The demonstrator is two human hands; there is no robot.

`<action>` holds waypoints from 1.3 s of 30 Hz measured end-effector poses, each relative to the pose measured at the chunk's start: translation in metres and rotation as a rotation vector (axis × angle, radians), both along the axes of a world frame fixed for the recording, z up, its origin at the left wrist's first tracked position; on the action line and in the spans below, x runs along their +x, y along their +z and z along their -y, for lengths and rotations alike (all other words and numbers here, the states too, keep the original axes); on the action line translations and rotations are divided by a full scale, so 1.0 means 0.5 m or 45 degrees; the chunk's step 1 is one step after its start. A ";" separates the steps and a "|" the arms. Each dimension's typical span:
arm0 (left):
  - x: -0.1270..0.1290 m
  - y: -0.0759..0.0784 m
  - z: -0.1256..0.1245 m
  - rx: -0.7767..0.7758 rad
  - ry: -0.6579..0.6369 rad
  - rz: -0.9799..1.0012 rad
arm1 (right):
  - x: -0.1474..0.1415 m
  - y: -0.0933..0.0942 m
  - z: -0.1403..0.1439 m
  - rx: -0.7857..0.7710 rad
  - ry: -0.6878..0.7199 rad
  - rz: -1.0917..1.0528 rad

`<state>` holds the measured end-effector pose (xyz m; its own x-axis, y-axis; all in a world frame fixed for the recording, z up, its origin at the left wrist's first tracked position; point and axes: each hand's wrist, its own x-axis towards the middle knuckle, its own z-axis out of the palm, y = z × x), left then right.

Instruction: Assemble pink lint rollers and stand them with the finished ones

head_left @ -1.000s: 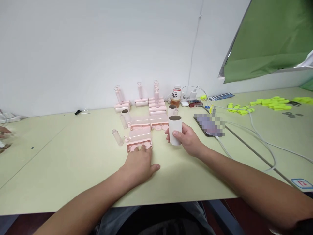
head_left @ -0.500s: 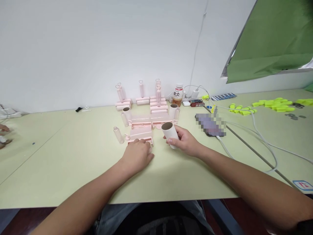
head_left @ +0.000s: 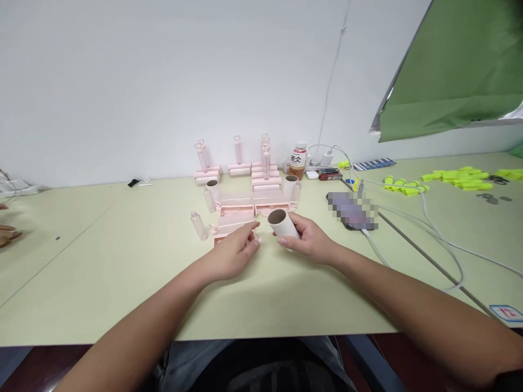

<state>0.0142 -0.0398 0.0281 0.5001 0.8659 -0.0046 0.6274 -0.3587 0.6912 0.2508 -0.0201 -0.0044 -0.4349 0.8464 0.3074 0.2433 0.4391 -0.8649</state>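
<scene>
Tube (head_left: 291, 228), white outside and brown inside, is in the right hand (head_left: 310, 239), tipped so its open end leans up and to the left; can't tell if its bottom edge touches the table (head_left: 286, 305). That hand has a proper wrap on it: thumb laid across the tube's near side, fingers curling round behind, forearm coming in from the lower right of it. The left hand (head_left: 232, 253) is just left of the tube, back of the hand up, index finger stretched out toward it and thumb poking the same way on the near side, so the two sit a little apart. Something pale pink shows between them, but tbh I can't tell if it's being pinched or is just part of the pink case (head_left: 220, 240) by those fingers. That wrist looks pretty straight, forearm slanting down and left, away from the tube. Further left of the tube, past the case, there's a little clear bottle (head_left: 199, 226). Behind the tube and a bit left sit two more pink cases (head_left: 237, 209), with a second white tube (head_left: 290, 190) upright behind it too. Phone's (head_left: 352, 211) off to the right of the tube, neon yellow pieces (head_left: 460, 178) way further right, and part of a co-worker's hand (head_left: 8, 234) is way out left.
</scene>
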 end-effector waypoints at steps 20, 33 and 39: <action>0.019 -0.017 -0.007 0.158 0.190 0.718 | -0.008 0.002 0.010 -0.043 0.173 0.166; 0.025 -0.045 -0.004 0.259 0.127 0.649 | -0.008 -0.002 0.009 -0.048 0.192 0.138; 0.025 -0.047 -0.005 0.267 0.081 0.598 | -0.009 -0.007 0.008 -0.074 0.183 0.126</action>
